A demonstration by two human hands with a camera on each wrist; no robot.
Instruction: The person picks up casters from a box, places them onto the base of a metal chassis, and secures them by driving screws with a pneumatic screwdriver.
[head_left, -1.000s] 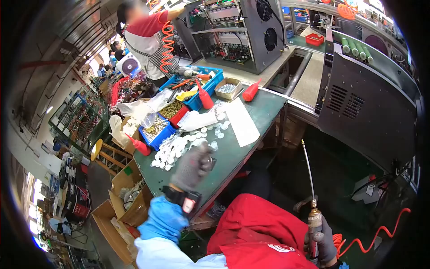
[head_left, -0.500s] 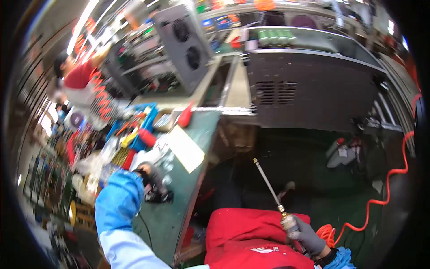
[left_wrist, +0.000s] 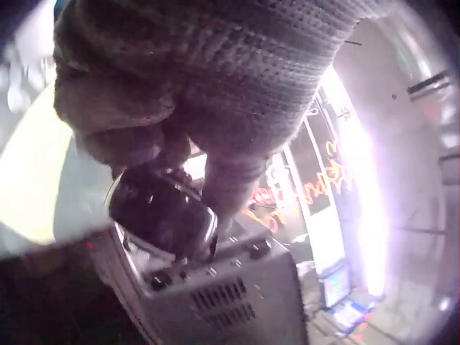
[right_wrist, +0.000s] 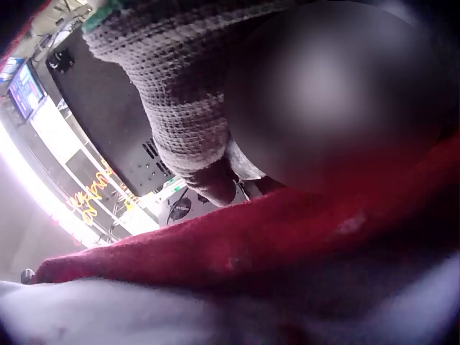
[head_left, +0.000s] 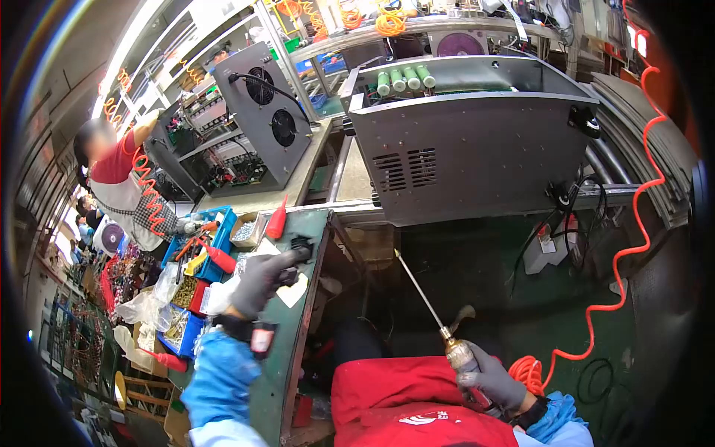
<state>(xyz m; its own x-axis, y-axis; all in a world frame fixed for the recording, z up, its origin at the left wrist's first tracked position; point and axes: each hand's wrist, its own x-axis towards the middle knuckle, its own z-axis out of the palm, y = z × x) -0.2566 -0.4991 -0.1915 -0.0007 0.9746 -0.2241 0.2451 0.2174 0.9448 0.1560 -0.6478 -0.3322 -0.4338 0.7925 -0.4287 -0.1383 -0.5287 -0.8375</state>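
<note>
My gloved left hand (head_left: 257, 284) is over the green workbench (head_left: 279, 372) and grips a small black part (head_left: 301, 247). In the left wrist view this part (left_wrist: 162, 214) looks glossy with rounded edges, and the fingers hide its upper side. My gloved right hand (head_left: 495, 380) is wrapped round the body of an air screwdriver (head_left: 460, 354) by my red apron. Its long thin shaft (head_left: 418, 287) points up and forward. A grey metal cabinet (head_left: 477, 160) with vent slots stands ahead, and a black fitting (head_left: 584, 121) is on its right end.
Blue bins (head_left: 181, 334), red bottles (head_left: 276, 220) and a white sheet (head_left: 292, 293) are on the bench. An orange coiled hose (head_left: 592, 309) hangs at the right. A second cabinet with fans (head_left: 283, 127) stands at the back left, near another person (head_left: 123, 175).
My view has swung right toward the grey cabinet. The left hand has moved from the white parts on the bench toward the bench's far end, holding the black part. The right hand keeps its screwdriver.
</note>
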